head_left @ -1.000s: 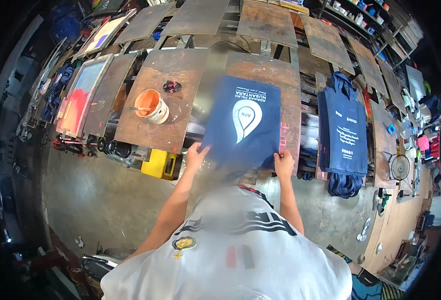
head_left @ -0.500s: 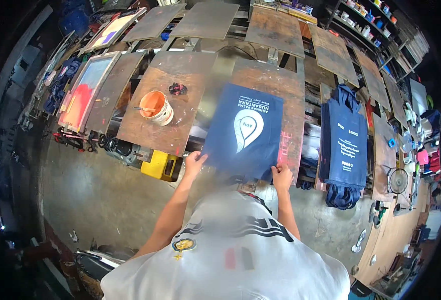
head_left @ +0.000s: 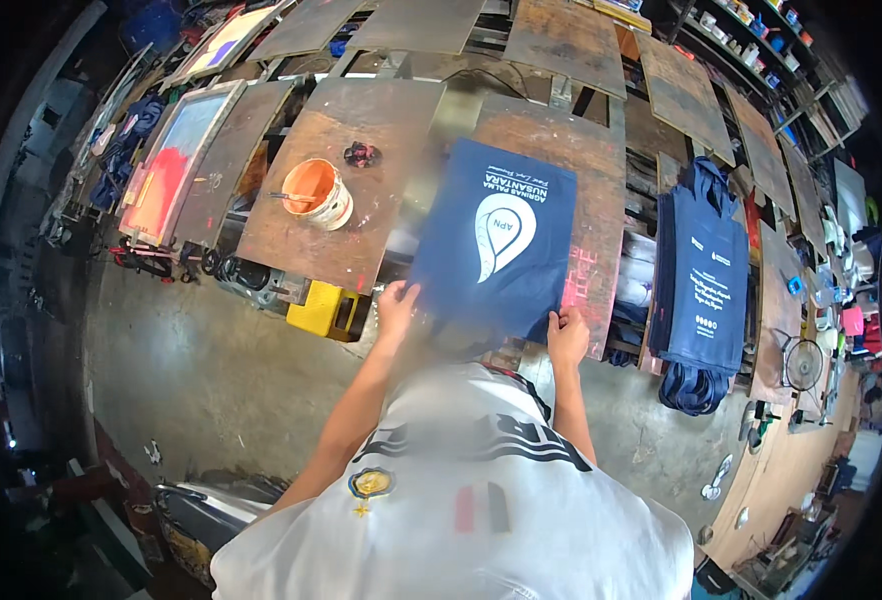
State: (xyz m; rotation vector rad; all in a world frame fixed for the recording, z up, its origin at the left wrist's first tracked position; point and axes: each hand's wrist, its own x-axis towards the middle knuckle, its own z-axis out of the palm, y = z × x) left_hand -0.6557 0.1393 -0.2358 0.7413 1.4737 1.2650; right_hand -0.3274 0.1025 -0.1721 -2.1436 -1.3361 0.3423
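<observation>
Cloth handling at the counter [head_left: 601, 180], seen from above your head. The blue cloth piece [head_left: 506, 240] lies over the wooden board before you, its left side reaching past the board's left edge. Its white drop-shaped print points toward you, the lettering upside down from your side. Your left hand [head_left: 395, 315] is at the near left corner, its fingers [head_left: 410, 292] drawn together on the cloth. Your right hand [head_left: 567, 338] is at the near right corner, its fingers likewise closed narrowly on the edge. Between your hands, a blurred smear hides part of the near edge.

To the right, a stack of blue bags [head_left: 701, 290] lies near the cloth, with handle loops hanging down at the near end. On the board to the left stand a bucket [head_left: 335, 207], orange inside, with a stick [head_left: 286, 196] across its rim, and, just beyond it, a small dark crumpled object [head_left: 361, 154]. Below that board sits a yellow container [head_left: 313, 309]. Farther left, a framed screen [head_left: 166, 180] shows red and blue areas.
</observation>
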